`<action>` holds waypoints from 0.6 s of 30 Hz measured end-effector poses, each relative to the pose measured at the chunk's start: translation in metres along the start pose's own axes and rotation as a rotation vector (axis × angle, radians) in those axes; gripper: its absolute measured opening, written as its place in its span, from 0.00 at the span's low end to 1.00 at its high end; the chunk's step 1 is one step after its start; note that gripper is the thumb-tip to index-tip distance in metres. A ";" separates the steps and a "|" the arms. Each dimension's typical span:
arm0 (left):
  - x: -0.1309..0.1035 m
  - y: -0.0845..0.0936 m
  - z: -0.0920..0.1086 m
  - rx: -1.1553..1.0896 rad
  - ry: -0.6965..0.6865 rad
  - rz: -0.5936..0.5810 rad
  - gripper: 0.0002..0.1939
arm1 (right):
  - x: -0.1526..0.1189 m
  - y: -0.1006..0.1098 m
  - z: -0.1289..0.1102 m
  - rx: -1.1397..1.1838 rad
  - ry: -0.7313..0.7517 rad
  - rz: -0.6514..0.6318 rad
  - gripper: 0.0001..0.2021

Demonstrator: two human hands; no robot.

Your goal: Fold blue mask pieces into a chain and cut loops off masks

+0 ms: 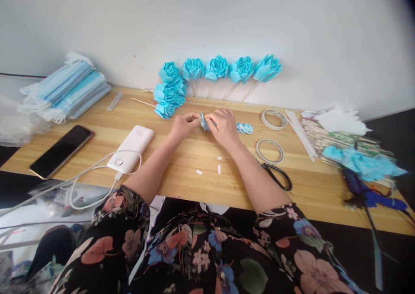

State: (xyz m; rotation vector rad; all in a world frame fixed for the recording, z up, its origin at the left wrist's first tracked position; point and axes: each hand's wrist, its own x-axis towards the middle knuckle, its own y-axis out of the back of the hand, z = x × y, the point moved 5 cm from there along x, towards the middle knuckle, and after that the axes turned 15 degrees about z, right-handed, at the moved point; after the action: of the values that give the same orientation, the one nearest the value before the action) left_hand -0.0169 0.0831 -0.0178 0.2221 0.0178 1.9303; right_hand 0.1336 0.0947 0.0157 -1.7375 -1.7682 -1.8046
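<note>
Between my two hands, over the middle of the wooden table, is a small folded blue petal piece (202,121). My left hand (185,125) pinches it from the left with thumb and forefinger. From the other side, the fingertips of my right hand (223,124) close on the same piece. A row of small blue petals (244,128) lies just right of my right hand, partly hidden behind it. Several small white strips (219,169) lie on the table nearer to me.
Blue flowers on sticks (217,68) line the wall, others lie at left. Tape rolls (269,151), black-handled scissors (279,177) and white glue sticks (301,134) lie right, near a cluttered pile (359,160). Masks (74,86), a phone (61,151) and a cabled power bank (131,149) occupy the left.
</note>
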 end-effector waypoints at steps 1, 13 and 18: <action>0.000 0.000 0.000 0.003 0.003 0.003 0.09 | 0.000 0.000 0.000 -0.001 0.001 -0.001 0.12; -0.002 0.002 0.005 0.003 0.014 0.011 0.07 | -0.001 -0.003 0.004 0.009 0.009 -0.013 0.12; -0.003 0.002 0.007 0.009 0.014 0.010 0.06 | 0.000 -0.003 0.004 0.013 0.014 -0.027 0.14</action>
State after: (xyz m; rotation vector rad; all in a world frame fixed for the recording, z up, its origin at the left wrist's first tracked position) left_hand -0.0165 0.0787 -0.0115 0.2157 0.0348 1.9422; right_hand 0.1345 0.0986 0.0125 -1.6994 -1.8031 -1.8070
